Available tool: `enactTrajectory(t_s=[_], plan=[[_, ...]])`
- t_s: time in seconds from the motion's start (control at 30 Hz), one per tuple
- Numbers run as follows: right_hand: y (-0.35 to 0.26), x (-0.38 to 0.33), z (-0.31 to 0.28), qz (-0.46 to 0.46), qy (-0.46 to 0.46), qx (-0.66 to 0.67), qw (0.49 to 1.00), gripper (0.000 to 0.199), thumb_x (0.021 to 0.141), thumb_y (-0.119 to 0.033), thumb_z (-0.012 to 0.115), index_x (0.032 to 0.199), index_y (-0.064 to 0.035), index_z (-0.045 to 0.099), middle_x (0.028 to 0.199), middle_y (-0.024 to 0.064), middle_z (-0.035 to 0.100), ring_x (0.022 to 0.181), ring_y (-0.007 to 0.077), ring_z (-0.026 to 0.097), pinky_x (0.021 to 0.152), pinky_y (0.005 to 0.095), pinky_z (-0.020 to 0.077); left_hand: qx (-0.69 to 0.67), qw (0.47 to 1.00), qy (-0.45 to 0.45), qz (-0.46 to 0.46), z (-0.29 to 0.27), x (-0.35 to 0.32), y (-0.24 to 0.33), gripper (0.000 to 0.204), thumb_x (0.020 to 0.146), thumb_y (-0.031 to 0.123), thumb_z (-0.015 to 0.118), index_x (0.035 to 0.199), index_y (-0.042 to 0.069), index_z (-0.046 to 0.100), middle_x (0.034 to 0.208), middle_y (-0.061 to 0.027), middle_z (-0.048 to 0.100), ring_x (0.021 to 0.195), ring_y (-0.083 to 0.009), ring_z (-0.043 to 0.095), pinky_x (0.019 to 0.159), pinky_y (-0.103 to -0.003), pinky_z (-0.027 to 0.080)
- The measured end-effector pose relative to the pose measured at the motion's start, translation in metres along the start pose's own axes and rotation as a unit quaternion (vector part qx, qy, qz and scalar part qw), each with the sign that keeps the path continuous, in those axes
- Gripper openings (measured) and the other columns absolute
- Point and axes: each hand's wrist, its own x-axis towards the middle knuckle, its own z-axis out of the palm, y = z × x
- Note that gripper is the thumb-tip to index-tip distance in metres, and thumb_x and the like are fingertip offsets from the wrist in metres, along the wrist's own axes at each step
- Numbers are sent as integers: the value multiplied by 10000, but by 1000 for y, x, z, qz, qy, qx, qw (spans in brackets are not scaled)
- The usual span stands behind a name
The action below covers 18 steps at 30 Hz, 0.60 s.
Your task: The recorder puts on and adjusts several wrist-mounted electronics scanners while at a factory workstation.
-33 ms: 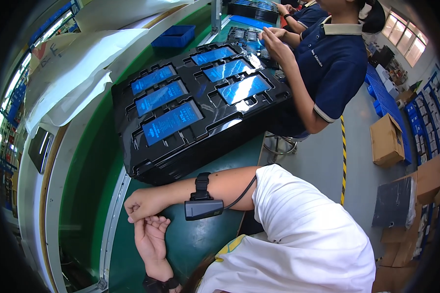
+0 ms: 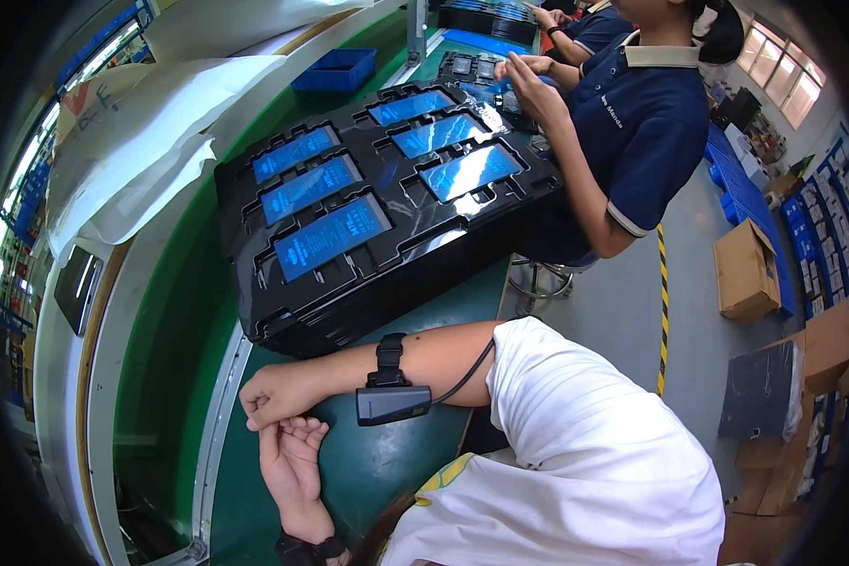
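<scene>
My right hand (image 2: 281, 394) lies over the green bench with its fingers curled closed; whether anything is in them is hidden. Just below it, my left hand (image 2: 295, 462) is turned palm up. Its fingers are loosely bent and apart, the palm is bare, and the thumb tip meets the underside of my right hand. Beyond my right forearm stands a stack of black plastic trays (image 2: 349, 316). Several flat blue battery packs, such as the nearest battery pack (image 2: 332, 238), lie in the pockets of the top tray. Neither hand touches the trays.
Across the stack, a co-worker (image 2: 646, 132) in a dark blue shirt holds both hands raised together. A blue bin (image 2: 336, 72) sits at the far left on a green surface. White sheeting (image 2: 141, 141) hangs over the left-hand rail. Cardboard boxes (image 2: 747, 272) stand on the floor at right.
The co-worker's fingers have shifted very slightly. My hands and the tray stack look the same.
</scene>
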Motion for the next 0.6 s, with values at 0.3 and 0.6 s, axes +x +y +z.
enactTrajectory(t_s=[0.3,0.6], plan=[[0,1,-5,-12,0,-17,1000,267,785,-256,606,753,7,577,640,73,602,574,123,566,516,259,450,-11,1000,1,2,3,4,-1,224,924,215,379,841,40,491,793,-84,570,769,-217,577,742,-367,491],[2,1,-4,-17,4,-12,1000,275,785,-258,609,747,12,574,637,78,600,568,122,566,511,258,450,-14,1000,-3,1,2,4,-2,212,919,210,388,841,40,487,792,-84,566,771,-215,575,739,-367,492]])
